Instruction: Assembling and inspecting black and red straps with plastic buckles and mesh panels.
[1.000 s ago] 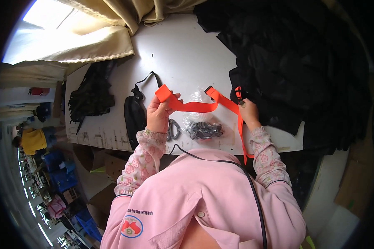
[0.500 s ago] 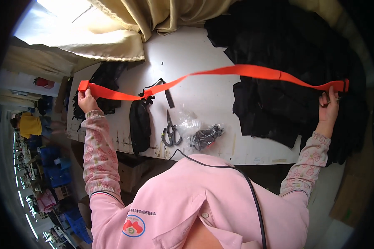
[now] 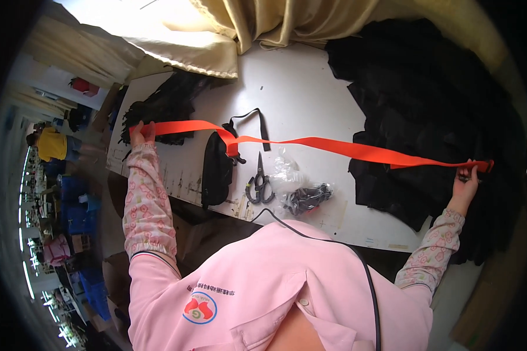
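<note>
A long orange-red strap [image 3: 345,148] stretches between my two hands above the table. My left hand [image 3: 141,133] is closed on one end, near the black pile at the left. The other end is gripped by my right hand [image 3: 466,175], over the black cloth. Partway along, a short loop or fold of the strap hangs beside a small black pouch [image 3: 218,172], which lies on the table with a thin black strap [image 3: 265,131] reaching out behind it. Whether the strap is joined to the pouch, I cannot tell.
Scissors [image 3: 259,184] with dark handles lie by the pouch, beside a clear plastic bag [image 3: 307,196] holding black parts. Black cloth pieces [image 3: 416,105] cover the table's right; more black pieces [image 3: 170,108] lie left. Beige curtains [image 3: 293,20] hang behind. A person in yellow [image 3: 52,143] is far left.
The right end of the strap has come down and nearer with my right hand, so the strap now slopes toward the right. My view has also shifted, moving the table contents right in the picture.
</note>
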